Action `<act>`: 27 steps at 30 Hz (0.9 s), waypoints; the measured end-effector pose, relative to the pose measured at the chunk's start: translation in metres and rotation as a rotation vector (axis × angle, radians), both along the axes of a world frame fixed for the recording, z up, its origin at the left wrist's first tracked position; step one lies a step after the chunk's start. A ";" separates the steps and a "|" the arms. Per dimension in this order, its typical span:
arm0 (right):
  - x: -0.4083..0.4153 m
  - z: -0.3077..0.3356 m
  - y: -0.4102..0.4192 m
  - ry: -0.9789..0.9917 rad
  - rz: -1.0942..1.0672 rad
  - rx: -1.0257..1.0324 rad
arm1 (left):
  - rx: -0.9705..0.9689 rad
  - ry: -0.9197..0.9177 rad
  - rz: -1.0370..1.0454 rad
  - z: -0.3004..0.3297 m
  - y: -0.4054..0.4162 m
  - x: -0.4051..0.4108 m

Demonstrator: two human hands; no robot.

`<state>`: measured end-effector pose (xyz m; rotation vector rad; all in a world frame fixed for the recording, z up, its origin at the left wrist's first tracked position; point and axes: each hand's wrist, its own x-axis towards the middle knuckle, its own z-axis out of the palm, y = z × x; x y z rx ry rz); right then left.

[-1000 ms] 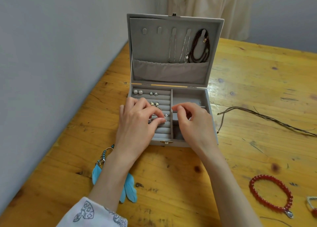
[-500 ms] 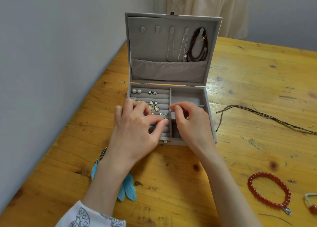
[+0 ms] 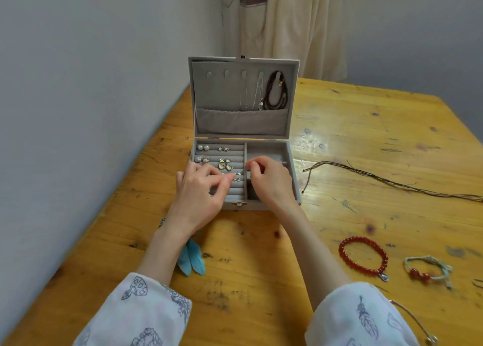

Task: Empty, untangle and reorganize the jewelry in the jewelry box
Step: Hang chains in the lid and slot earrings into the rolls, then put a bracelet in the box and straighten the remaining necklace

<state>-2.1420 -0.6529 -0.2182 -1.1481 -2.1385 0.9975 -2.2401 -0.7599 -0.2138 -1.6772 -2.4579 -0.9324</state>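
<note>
Hands (image 3: 235, 186) over (open) jewelry box (image 3: 243, 126)

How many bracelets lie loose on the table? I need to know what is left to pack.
2 clearly: a red bead bracelet right of the arms, and a pale cord bracelet beside it, nearer the table's right edge. Others may be cut off there.

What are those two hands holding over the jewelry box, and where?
It cannot be told: both the left hand and right hand pinch fingertips over the jewelry box, anything held too small to see.

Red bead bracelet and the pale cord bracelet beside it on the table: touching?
Apart. The head view shows bare wood between the red bead bracelet and the cord bracelet.
</note>
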 end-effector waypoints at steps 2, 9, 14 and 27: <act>0.005 0.008 -0.002 -0.026 0.038 -0.039 | -0.001 -0.008 -0.007 0.004 -0.003 0.005; 0.068 0.026 -0.024 -0.017 0.084 -0.033 | -0.014 -0.159 -0.214 0.017 -0.018 0.066; 0.135 0.032 -0.028 0.015 0.020 0.046 | -0.080 -0.215 -0.350 0.005 -0.016 0.119; 0.227 0.000 -0.022 -0.500 0.159 0.228 | -0.181 0.138 -0.241 -0.052 -0.008 0.141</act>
